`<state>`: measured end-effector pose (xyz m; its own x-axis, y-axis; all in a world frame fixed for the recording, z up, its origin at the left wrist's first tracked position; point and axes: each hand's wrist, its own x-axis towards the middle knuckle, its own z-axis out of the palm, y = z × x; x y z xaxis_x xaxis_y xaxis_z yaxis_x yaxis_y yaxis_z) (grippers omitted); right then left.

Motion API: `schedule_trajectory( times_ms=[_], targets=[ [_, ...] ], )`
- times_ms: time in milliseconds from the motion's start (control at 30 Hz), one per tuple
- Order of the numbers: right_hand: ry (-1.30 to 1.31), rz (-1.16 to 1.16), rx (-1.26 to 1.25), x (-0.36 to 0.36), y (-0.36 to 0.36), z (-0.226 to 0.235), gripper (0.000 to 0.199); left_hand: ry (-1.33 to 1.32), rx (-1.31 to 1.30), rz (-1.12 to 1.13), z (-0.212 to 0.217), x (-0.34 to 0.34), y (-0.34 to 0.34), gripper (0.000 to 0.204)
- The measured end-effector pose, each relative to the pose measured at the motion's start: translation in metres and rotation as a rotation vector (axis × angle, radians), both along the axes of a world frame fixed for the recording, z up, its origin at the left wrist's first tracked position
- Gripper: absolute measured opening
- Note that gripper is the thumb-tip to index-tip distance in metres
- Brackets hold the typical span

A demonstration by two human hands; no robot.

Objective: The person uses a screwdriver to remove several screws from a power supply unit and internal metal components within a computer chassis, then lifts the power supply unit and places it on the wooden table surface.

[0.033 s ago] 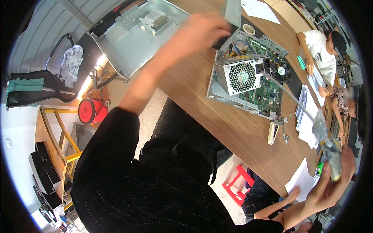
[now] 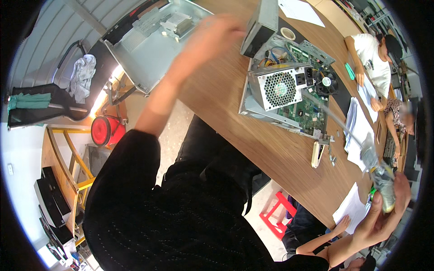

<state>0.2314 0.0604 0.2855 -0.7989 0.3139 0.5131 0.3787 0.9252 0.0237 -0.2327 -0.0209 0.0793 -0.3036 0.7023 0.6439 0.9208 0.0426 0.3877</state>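
Observation:
An open computer case lies on the wooden table, showing a grey power supply, a green circuit board and a small black fan. My left hand is stretched out and blurred, its fingers right beside a grey metal box standing at the case's far end; whether it grips the box is unclear. At the lower right, my right hand is closed on the handle of a long screwdriver, whose shaft points toward the case near the fan.
A grey case panel lies at the table's left end. A tape roll, paper sheets, a small white part and loose screws are near the case. Other people sit right. A red bucket and red stool stand on the floor.

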Motion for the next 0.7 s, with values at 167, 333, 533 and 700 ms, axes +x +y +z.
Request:
schedule_trajectory(
  times_ms=[167,333,533,700],
  targets=[
    [0.132,-0.015,-0.237,-0.011,0.002,-0.031,0.032,-0.001,-0.493,0.47,-0.087,-0.087,-0.023,0.015],
    [0.099,0.066,-0.082,-0.056,0.007,-0.041,0.029,0.032,-0.406,0.488,-0.116,-0.103,-0.003,0.022],
    [0.051,0.182,-0.058,-0.094,0.001,-0.041,0.031,0.054,0.017,0.229,-0.07,-0.014,-0.009,0.023],
    [-0.005,0.148,-0.006,-0.094,-0.004,-0.036,0.029,-0.4,0.106,-0.185,-0.047,0.079,-0.03,0.031]
  ],
)
